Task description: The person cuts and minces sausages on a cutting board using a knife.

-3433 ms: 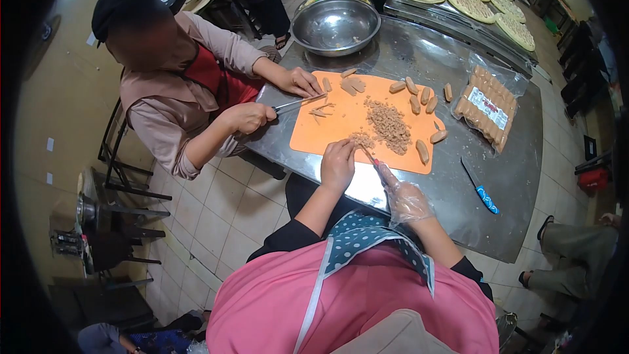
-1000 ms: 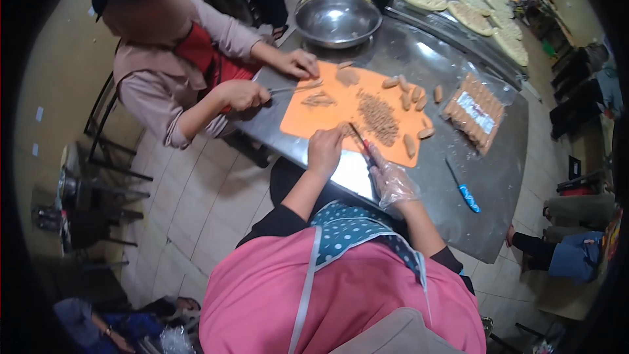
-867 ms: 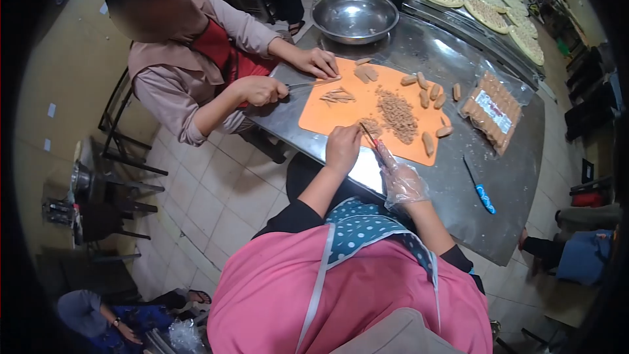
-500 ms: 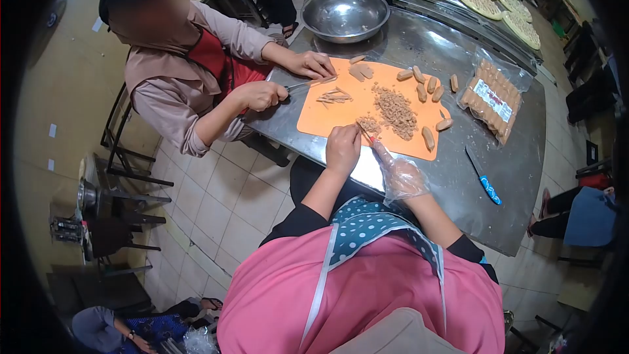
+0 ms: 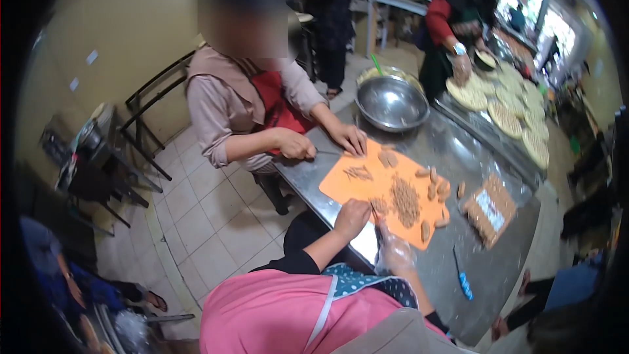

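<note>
My left hand [image 5: 354, 218], bare, is closed at the near edge of the orange cutting board [image 5: 334, 182], beside the blade of a small knife [image 5: 375, 211]. What its fingers press on is too small to tell. In a clear plastic glove, my right hand [image 5: 396, 252] is wrapped round that knife's handle. A small heap of chopped brown bits lies by the blade, and a larger chopped pile [image 5: 405, 202] is just beyond it. Thin strips [image 5: 358, 173] lie at the board's left, and several sausage pieces [image 5: 425, 229] along its right side.
Across the board, a person's hands [image 5: 347, 137] hold a knife and press on the board. A steel bowl [image 5: 392, 103] stands behind. To the right lie a sausage pack [image 5: 488, 210] and a blue-handled knife [image 5: 464, 282]. Another person reaches over topped flatbreads [image 5: 504, 120].
The view has tilted up and turned, so the board sits lower and more of the room shows. Both my hands keep their places at the board's near edge, the right one still on the knife.
</note>
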`<state>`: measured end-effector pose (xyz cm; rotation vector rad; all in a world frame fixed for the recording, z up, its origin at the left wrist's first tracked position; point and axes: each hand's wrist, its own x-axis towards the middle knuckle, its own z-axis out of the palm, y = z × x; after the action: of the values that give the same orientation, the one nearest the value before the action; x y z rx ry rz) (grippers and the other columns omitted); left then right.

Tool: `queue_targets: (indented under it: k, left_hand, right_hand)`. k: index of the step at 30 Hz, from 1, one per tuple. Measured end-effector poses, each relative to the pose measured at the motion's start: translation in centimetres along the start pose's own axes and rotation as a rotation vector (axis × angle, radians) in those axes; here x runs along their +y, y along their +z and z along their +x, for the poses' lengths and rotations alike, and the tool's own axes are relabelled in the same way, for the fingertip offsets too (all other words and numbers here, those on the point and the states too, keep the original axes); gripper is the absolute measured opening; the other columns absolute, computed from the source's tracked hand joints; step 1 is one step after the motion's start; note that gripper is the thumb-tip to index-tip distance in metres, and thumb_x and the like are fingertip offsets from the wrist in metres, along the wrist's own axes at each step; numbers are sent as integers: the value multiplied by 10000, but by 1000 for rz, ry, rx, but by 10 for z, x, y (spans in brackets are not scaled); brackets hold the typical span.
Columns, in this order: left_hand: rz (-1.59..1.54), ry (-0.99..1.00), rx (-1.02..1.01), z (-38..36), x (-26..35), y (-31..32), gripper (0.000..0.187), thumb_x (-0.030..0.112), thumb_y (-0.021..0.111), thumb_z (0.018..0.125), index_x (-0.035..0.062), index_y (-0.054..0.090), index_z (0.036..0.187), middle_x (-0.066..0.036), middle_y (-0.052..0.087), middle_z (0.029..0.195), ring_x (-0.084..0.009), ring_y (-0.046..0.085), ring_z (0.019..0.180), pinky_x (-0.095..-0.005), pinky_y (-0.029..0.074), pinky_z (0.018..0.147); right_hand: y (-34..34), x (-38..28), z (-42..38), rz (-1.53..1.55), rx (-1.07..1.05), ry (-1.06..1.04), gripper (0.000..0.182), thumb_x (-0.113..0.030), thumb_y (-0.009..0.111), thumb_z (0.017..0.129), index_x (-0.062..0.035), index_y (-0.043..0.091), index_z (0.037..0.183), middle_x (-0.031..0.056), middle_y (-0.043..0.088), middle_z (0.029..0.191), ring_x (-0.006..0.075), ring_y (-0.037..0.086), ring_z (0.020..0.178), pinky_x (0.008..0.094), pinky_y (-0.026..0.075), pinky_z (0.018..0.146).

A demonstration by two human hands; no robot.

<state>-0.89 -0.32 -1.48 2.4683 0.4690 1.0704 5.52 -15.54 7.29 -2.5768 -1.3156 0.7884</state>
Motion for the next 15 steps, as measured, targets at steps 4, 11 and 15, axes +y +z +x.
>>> queue_targets:
  k: [4, 11, 15]
  left_hand:
    - [5, 5, 28, 0, 1, -2, 76, 91, 601, 758, 18, 594, 774, -108, 602, 760, -290, 553, 746, -378, 459, 700]
    - [-22, -31, 22, -4, 1, -2, 86, 108, 601, 768, 24, 609, 785, -106, 623, 796, -288, 558, 765, -378, 459, 717]
    - [-46, -32, 19, -4, -1, -3, 94, 113, 601, 767, 21, 613, 779, -108, 627, 802, -292, 558, 768, -377, 458, 716]
  right_hand:
    - [-54, -42, -46, -41, -30, 110, 702, -153, 524, 807, -280, 193, 1413, 240, 607, 946, 391, 596, 902, 462, 465, 760]
    - [-6, 5, -35, 6, -27, 118, 639, -175, 499, 837, -276, 228, 1407, 246, 606, 913, 379, 601, 904, 447, 455, 756]
    - [7, 24, -24, 186, -25, 111, 598, -202, 488, 853, -269, 256, 1400, 252, 602, 932, 370, 598, 925, 437, 445, 774]
